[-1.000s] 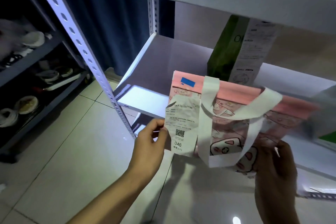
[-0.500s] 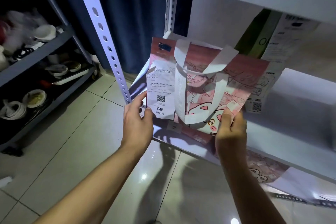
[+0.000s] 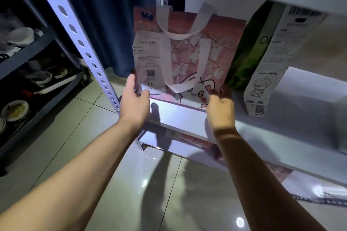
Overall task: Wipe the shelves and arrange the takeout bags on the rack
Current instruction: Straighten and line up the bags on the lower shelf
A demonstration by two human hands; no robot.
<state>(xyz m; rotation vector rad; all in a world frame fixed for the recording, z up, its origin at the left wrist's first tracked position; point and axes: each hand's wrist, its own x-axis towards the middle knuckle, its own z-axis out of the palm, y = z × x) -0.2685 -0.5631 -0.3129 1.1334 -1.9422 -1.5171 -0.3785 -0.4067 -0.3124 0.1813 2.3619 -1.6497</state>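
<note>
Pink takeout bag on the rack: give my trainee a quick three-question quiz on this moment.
1. True or false: both the left hand and the right hand hold the pink takeout bag at its lower corners.
2. Which number is printed on the bag's receipt? A 046, B 112, C 903
3. What stands on the shelf directly right of the pink bag?

Key: 1 true; 2 A; 3 the green takeout bag.
</note>
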